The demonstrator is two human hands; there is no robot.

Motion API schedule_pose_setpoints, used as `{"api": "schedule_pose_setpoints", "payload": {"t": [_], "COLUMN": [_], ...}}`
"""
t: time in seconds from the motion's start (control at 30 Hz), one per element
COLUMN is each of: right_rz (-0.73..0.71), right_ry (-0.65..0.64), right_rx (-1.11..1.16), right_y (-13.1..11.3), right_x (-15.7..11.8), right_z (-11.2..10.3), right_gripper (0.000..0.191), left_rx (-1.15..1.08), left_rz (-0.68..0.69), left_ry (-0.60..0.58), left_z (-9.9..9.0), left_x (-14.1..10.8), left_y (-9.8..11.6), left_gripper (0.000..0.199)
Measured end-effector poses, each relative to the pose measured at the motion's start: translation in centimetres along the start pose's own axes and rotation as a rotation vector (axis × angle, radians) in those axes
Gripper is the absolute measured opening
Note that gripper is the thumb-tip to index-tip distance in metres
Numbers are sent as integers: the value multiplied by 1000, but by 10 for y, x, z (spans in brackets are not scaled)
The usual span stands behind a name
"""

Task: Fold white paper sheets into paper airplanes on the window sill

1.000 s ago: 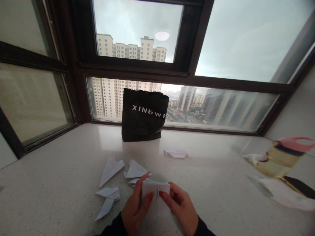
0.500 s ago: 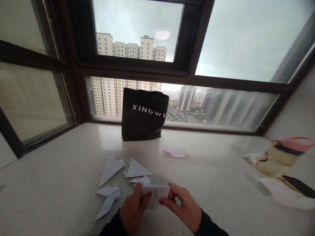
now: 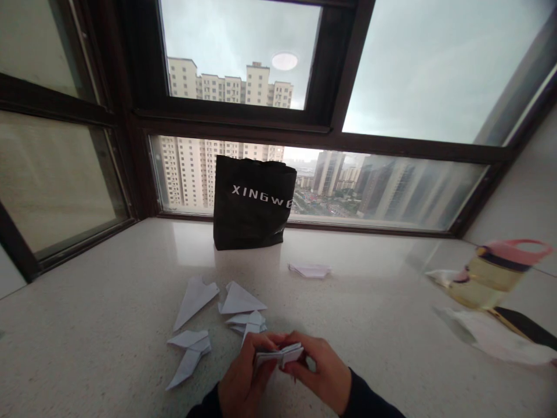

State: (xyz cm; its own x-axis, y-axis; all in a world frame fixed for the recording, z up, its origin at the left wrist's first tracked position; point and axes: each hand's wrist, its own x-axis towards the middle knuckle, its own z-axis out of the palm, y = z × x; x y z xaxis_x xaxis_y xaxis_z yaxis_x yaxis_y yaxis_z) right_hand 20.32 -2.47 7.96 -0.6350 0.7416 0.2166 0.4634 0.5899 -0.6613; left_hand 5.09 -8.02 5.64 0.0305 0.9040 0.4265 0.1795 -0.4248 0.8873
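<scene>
A small piece of folded white paper [image 3: 278, 355] is pinched between both hands, low in the middle of the view. My left hand [image 3: 246, 371] is closed on its left end, thumb in front and fingers behind. On the right end, my right hand [image 3: 324, 371] grips the paper the same way. Its layered edges face up towards me; the underside is hidden by the fingers. Just beyond the hands lies a folded paper piece [image 3: 248, 321]. To the left are another folded shape [image 3: 190, 354], a folded triangle [image 3: 195, 299] and a second triangle [image 3: 242, 298].
A black bag [image 3: 255, 203] stands by the window on the pale speckled counter [image 3: 369, 302]. A long folded paper [image 3: 310, 270] lies before it. At right are a yellow bottle with a pink lid [image 3: 496, 276], white crumpled material [image 3: 491, 337] and a dark flat object [image 3: 526, 325].
The paper in my hands has tilted, now showing its layered edges instead of its flat front. Both hands have drawn closer together and slightly lower. The other papers lie as before.
</scene>
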Motion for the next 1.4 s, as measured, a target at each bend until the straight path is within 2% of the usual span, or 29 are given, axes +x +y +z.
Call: {"api": "schedule_pose_setpoints", "payload": {"t": [0.13,0.3,0.47,0.53,0.7,1.03,1.4], "right_rz": [1,-4,33,36,-10,3,-31], "right_ry": [12,4,-19,-37,-38,72,42], "right_rx": [-40,-120,-109,-75,-20,-34,-40], "right_y": [5,4,-3,-5,-4,2,-6], "right_x": [2,1,0,0,1,3,0], "right_z": [0,1,-1,-4,-5,-1,2], "right_gripper": [5,8,6,12,11,13,11], "left_rx": [-47,-56,-18,-7,-3,-90,-60], "left_rz": [30,91,30,-1,-33,-48,-123], "left_ry": [-15,-113,-100,-90,-103,93,132], "left_z": [-1,-5,-7,-8,-10,0,6], "left_x": [1,7,10,11,11,3,-1], "left_y": [5,13,12,11,9,2,3], "left_gripper": [12,27,25,25,25,36,31]}}
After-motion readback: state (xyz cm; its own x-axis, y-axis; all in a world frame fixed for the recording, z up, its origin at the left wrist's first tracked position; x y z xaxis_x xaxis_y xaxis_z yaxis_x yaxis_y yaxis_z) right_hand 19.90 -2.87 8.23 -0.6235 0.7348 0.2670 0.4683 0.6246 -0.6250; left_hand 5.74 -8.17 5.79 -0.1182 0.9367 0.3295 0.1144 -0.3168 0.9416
